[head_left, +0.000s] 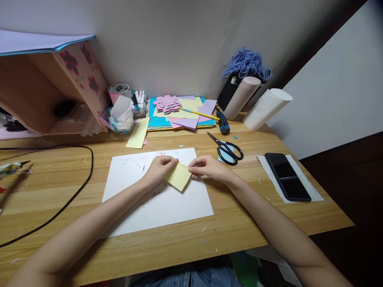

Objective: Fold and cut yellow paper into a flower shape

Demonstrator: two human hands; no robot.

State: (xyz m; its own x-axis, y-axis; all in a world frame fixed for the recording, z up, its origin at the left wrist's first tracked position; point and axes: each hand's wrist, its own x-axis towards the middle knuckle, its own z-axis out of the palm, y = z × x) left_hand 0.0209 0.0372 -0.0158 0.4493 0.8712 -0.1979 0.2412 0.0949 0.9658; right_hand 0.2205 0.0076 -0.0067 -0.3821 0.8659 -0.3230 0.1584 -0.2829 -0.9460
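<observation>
A pale yellow piece of paper [180,177] is held between my two hands, over a large white sheet [125,211] with scribbled marks. My left hand [160,169] pinches the paper's upper left corner between thumb and fingers. At its right corner, my right hand [208,167] grips it with the fingertips. A line, like a fold or a layered edge, runs along the paper's upper side. Just beyond my right hand lie black-handled scissors [229,150], partly over a light blue paper piece [225,148].
Behind lie stacked coloured papers [179,123] with a pink layered paper flower [167,104], a yellow pencil [200,113] and a blue-black cutter [223,121]. A phone [287,177] rests at right. A black cable [89,175] curves across the left. Paper scraps dot the desk [239,223].
</observation>
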